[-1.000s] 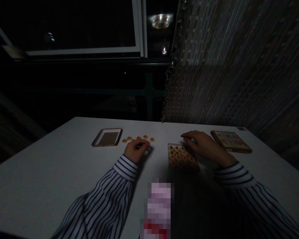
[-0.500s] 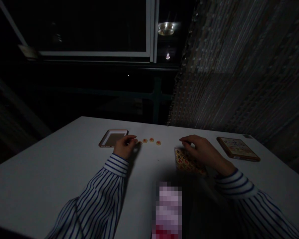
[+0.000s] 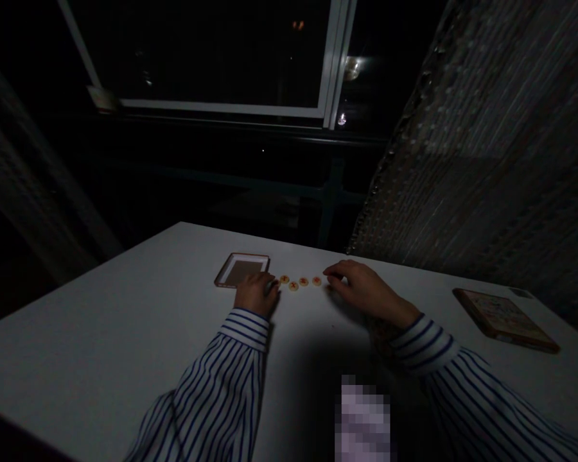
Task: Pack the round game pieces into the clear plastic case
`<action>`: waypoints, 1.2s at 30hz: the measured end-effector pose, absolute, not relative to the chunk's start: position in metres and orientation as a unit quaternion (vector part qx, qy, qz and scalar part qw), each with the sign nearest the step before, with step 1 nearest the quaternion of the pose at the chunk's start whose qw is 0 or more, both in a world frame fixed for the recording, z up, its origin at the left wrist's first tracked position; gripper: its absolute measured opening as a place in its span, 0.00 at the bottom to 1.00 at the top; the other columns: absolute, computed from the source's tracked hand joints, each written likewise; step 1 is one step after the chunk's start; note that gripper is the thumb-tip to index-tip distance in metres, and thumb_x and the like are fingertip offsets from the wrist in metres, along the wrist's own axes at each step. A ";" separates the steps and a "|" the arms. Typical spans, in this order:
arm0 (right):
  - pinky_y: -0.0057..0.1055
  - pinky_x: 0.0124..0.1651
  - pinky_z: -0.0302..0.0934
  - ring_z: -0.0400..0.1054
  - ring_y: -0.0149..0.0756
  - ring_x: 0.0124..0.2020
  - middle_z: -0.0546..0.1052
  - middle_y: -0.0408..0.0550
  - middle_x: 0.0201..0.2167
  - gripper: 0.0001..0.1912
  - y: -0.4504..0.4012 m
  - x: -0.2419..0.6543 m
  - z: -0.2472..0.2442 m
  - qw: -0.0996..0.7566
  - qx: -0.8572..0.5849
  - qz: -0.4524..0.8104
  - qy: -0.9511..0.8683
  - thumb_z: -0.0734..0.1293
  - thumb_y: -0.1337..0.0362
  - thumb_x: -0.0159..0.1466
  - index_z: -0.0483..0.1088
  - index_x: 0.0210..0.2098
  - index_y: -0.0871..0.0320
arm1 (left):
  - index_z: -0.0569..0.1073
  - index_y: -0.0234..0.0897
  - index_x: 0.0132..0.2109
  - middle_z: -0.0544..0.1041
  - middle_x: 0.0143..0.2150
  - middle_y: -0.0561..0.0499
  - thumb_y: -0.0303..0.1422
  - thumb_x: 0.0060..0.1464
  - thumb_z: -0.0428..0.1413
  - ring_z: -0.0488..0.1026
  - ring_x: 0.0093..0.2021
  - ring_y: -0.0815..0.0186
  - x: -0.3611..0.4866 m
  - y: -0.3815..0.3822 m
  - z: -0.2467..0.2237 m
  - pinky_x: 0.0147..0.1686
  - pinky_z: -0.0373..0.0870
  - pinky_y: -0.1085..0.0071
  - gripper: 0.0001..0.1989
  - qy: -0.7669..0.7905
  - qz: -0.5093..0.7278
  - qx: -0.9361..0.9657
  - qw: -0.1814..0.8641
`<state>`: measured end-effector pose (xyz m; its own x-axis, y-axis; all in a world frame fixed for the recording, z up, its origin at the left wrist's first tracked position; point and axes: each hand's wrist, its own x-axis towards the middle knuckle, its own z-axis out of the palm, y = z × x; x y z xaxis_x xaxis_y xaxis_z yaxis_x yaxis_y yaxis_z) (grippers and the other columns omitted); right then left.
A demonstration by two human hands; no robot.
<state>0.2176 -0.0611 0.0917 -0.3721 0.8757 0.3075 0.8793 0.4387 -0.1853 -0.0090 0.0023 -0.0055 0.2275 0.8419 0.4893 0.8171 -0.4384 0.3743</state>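
Note:
Several round, pale xiangqi pieces with red characters lie in an uneven row on the white table; one piece [image 3: 293, 286] sits nearest me. At the row's left end my left hand [image 3: 255, 293] is closed, thumb and fingertips at the edge of a partly covered piece [image 3: 278, 282]. My right hand [image 3: 368, 290] hovers by the rightmost piece [image 3: 316, 281], its thumb and index finger apart and no piece visible between them. Beneath my right wrist, a container of pieces [image 3: 383, 337] is mostly hidden in shadow.
A shallow open tray with a brown rim [image 3: 220, 277] stands just behind my left hand. At the right lies a flat box with a printed top [image 3: 510, 317]. A bead curtain [image 3: 453, 192] hangs beyond the table's back right edge. The room is dark.
My right hand has moved left, from above the piece container to the row's right end. My left hand stays at the left end, where the pieces are spaced differently. The view has shifted.

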 end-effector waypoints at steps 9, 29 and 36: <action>0.31 0.47 0.52 0.63 0.36 0.43 0.72 0.51 0.41 0.16 -0.035 0.172 0.061 0.154 -0.533 0.013 -0.832 0.54 0.65 0.61 0.69 0.43 0.60 | 0.74 0.39 0.40 0.70 0.50 0.46 0.39 0.47 0.51 0.60 0.52 0.52 -0.004 0.003 -0.011 0.48 0.57 0.56 0.15 0.591 0.278 0.757 -0.023; 0.34 0.48 0.50 0.60 0.37 0.46 0.70 0.50 0.44 0.15 -0.036 0.163 0.036 0.151 -0.528 0.006 -0.836 0.54 0.66 0.62 0.67 0.44 0.58 | 0.76 0.43 0.38 0.63 0.56 0.46 0.41 0.47 0.52 0.55 0.56 0.51 0.006 0.010 -0.015 0.52 0.48 0.49 0.13 0.620 0.252 0.741 -0.050; 0.34 0.48 0.50 0.59 0.37 0.47 0.69 0.50 0.45 0.15 -0.037 0.162 0.037 0.145 -0.530 0.012 -0.835 0.54 0.66 0.62 0.67 0.45 0.57 | 0.76 0.43 0.36 0.63 0.57 0.46 0.41 0.48 0.51 0.54 0.56 0.50 0.005 0.010 -0.016 0.53 0.46 0.49 0.12 0.621 0.248 0.742 -0.049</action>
